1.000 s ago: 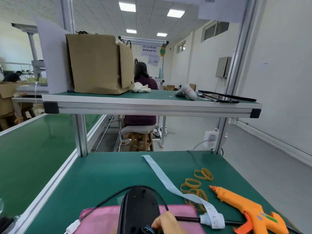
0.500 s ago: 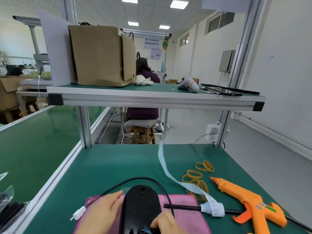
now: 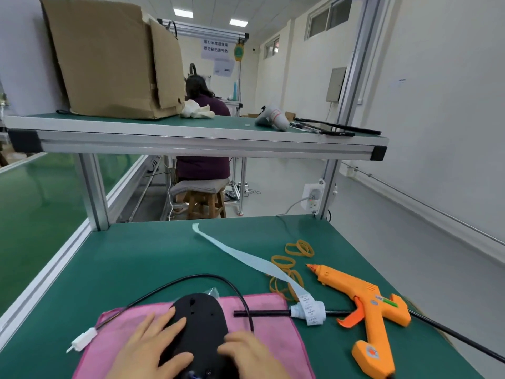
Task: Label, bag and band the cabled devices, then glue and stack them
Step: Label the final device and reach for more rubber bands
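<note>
A black oval device [image 3: 200, 321] lies on a pink cloth [image 3: 276, 332] at the near edge of the green bench. Its black cable [image 3: 191, 279] loops away to a white plug [image 3: 82, 341] at the left. My left hand [image 3: 149, 348] lies flat with straight fingers against the device's left side. My right hand [image 3: 248, 354] curls over its near right edge. A roll of white labels [image 3: 310, 313] sits on a black rod, its pale backing strip [image 3: 246, 258] trailing across the bench. Several tan rubber bands [image 3: 289, 265] and an orange glue gun [image 3: 366, 305] lie to the right.
A raised shelf [image 3: 191, 138] spans the bench, carrying a cardboard box [image 3: 114, 58], white gloves and a heat gun. A clear bag corner [image 3: 214, 291] peeks out behind the device. A conveyor [image 3: 32, 209] runs on the left. A person sits on a stool beyond.
The view has tilted down. My left hand has come in from the left and now lies against the device. The loose end of the label strip has dropped back onto the bench.
</note>
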{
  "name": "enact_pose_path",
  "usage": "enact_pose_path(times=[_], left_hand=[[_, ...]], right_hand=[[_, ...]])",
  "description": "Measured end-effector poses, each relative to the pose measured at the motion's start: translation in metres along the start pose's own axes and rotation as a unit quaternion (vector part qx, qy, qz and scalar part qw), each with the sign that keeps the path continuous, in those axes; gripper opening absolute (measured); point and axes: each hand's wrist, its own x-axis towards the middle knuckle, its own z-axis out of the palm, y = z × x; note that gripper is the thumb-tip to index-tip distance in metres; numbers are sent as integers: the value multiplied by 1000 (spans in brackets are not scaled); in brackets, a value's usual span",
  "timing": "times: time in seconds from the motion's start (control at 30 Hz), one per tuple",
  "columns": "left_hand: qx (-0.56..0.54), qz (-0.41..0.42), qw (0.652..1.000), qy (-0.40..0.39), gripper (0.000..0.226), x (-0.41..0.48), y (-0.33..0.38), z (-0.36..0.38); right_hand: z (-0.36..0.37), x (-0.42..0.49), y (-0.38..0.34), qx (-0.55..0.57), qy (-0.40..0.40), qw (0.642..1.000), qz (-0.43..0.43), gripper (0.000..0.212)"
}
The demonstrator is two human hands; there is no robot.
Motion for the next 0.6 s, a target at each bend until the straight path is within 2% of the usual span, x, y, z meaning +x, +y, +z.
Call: enact_pose_path(times=[0.03,0.1,0.17,0.23,0.27,0.33,0.4,0.5,0.6], left_hand=[[-10,8,1000,17,110,-1,3,-2],[-19,23,998,55,74,-1,15,-9],[-28,58,993,101,55,3,34,-15],[-61,86,987,123,39,8,63,-22],[-74,101,984,125,31,11,81,-25],[-86,122,983,105,24,21,117,-26],[-89,118,987,58,22,35,150,-23],[-56,105,993,-11,24,57,186,-13],[-49,87,994,-36,26,70,203,-2]], right_hand=[[-3,0,21,36,31,999,15,34],[-35,1,57,18,45,990,131,29],[-59,9,82,20,150,973,177,26],[-77,17,111,-14,147,961,235,35],[-83,20,123,-38,109,960,256,41],[-87,25,137,-88,24,957,274,55],[-80,28,141,-126,-23,950,285,64],[-70,30,146,-164,8,949,270,53],[-67,28,149,-139,52,957,249,40]])
